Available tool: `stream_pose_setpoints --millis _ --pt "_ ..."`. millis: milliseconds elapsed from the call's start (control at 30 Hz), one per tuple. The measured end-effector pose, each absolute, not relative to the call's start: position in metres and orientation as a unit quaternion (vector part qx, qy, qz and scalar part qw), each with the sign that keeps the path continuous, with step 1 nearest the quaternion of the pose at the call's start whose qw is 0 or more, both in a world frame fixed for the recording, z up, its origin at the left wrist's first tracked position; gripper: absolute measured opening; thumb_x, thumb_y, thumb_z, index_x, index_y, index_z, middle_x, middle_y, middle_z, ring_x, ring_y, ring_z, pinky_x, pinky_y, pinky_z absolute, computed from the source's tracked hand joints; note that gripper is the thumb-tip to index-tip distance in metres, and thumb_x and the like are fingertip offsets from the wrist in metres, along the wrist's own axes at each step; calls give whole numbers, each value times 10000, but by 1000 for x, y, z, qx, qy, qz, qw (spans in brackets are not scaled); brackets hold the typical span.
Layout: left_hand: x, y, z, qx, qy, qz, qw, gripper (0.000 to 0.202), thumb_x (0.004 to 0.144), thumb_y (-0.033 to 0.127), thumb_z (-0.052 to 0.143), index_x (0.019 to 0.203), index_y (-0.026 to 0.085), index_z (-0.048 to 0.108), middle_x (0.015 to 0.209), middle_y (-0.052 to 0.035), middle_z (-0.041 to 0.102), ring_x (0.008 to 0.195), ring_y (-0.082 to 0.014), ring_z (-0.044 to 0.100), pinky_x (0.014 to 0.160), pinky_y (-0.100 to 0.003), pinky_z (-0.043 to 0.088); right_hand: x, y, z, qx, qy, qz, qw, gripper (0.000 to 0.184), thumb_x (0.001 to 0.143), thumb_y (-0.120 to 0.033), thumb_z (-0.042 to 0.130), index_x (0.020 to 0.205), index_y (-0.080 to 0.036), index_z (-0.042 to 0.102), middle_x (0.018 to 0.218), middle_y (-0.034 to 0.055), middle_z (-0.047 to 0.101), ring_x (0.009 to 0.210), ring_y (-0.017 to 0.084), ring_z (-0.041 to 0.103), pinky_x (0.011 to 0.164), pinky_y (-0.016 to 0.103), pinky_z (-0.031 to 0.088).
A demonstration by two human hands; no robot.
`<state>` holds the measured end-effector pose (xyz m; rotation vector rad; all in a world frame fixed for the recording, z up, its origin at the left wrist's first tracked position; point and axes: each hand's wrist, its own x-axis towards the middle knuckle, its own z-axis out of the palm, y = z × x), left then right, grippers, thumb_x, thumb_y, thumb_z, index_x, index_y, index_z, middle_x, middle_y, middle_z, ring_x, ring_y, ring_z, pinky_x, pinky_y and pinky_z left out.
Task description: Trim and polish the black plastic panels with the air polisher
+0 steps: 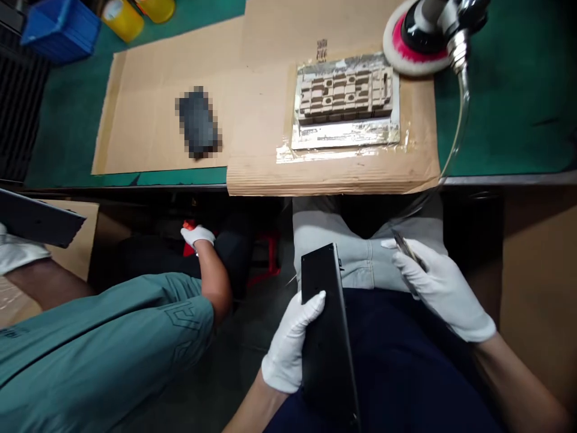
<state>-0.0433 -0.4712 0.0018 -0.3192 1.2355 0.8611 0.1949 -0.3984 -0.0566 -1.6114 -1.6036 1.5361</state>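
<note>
My left hand (291, 340), in a white glove, grips a long flat black panel (327, 325) that rests on my lap, thumb over its near edge. My right hand (439, 288), also gloved, pinches a small thin metal tool (408, 249) just right of the panel's top end. Both hands are below the table edge, over my grey trousers (360, 258).
On the table a cardboard sheet (333, 171) carries a tan slotted jig (347, 93) on foil. A polisher with a white-and-red pad (417, 42) and hose lies at the back right. A blurred dark object (198, 123) lies left. A person in green with a gloved hand (196, 236) sits at my left.
</note>
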Motion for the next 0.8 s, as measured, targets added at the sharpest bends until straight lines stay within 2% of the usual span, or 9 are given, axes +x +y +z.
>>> stream_pose_setpoints --millis 133,200,267,333,400,467,567,633,800 --pt "-38 -482 5 -187 585 366 699 314 708 317 907 912 171 717 697 8 704 552 -121 661 552 -223 590 193 -430 -47 -552 -595 557 175 340 1010 -492 583 1237 -268 702 933 25 722 790 187 677 708 262 549" --pt "-36 -487 6 -200 595 363 689 306 727 315 896 943 188 721 749 2 730 620 -131 697 571 -212 594 190 -439 -42 -529 -617 559 163 373 1020 -461 574 1334 -283 665 1043 35 738 890 211 703 753 274 573" --pt "-34 -493 8 -205 603 357 683 305 757 316 875 998 208 724 801 -1 748 671 -138 717 606 -216 605 188 -448 -35 -504 -642 550 177 449 1032 -415 562 1465 -299 570 1089 42 731 888 206 708 757 283 587" --pt "-33 -499 12 -201 614 346 681 287 787 329 852 1019 216 726 801 4 749 632 -129 701 631 -235 613 186 -458 -26 -464 -673 538 207 518 1043 -339 544 1555 -316 466 1000 36 718 770 174 684 689 279 579" --pt "-33 -502 16 -191 624 337 679 281 800 344 839 1024 216 729 804 4 751 602 -126 686 658 -254 618 185 -469 -18 -419 -699 530 235 556 1039 -252 538 1578 -330 428 851 17 671 667 157 630 614 282 547" --pt "-34 -503 20 -175 629 335 679 314 789 349 847 1049 215 730 862 -10 766 670 -146 710 693 -264 621 183 -480 -11 -399 -705 527 254 576 1021 -192 551 1568 -333 443 782 11 634 653 163 607 581 296 526" --pt "-35 -502 23 -158 633 339 678 371 764 352 866 1080 212 729 967 -30 776 820 -173 735 738 -259 619 179 -492 -7 -410 -692 530 268 545 1026 -210 550 1555 -315 468 771 27 629 661 181 605 549 315 520" --pt "-35 -502 23 -155 638 342 672 373 757 363 871 1068 212 732 969 -25 775 827 -168 732 733 -248 611 176 -497 -7 -427 -685 522 275 526 1028 -236 559 1544 -312 487 758 27 626 645 185 600 544 323 524" --pt "-33 -502 25 -158 636 356 666 339 734 370 887 990 211 731 853 1 750 750 -151 709 657 -225 577 170 -501 -13 -432 -674 527 285 504 992 -167 613 1469 -322 568 766 11 634 643 165 603 570 305 529"
